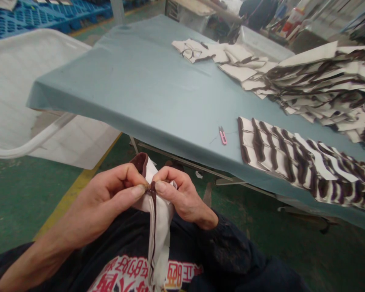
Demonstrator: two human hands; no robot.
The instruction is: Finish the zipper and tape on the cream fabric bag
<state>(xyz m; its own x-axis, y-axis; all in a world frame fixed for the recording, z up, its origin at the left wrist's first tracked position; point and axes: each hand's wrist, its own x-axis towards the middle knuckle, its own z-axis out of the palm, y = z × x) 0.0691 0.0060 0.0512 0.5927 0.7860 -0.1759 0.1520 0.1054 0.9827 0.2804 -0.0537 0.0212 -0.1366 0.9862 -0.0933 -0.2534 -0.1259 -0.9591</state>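
The fingers (136, 190) of the left hand (109, 200) and the right hand (184, 196) are pressed together, pinching the brown edge of a white cloth piece (162, 227). The piece hangs over the person's lap, just in front of the counter (140, 93). A tight pinch close to the seam looks best, so the edge lies flat.

A white fabric piece (162, 221) with dark brown trim hangs at lower centre of the frame, its top pinched between left hand (108, 200) and right hand (184, 196).
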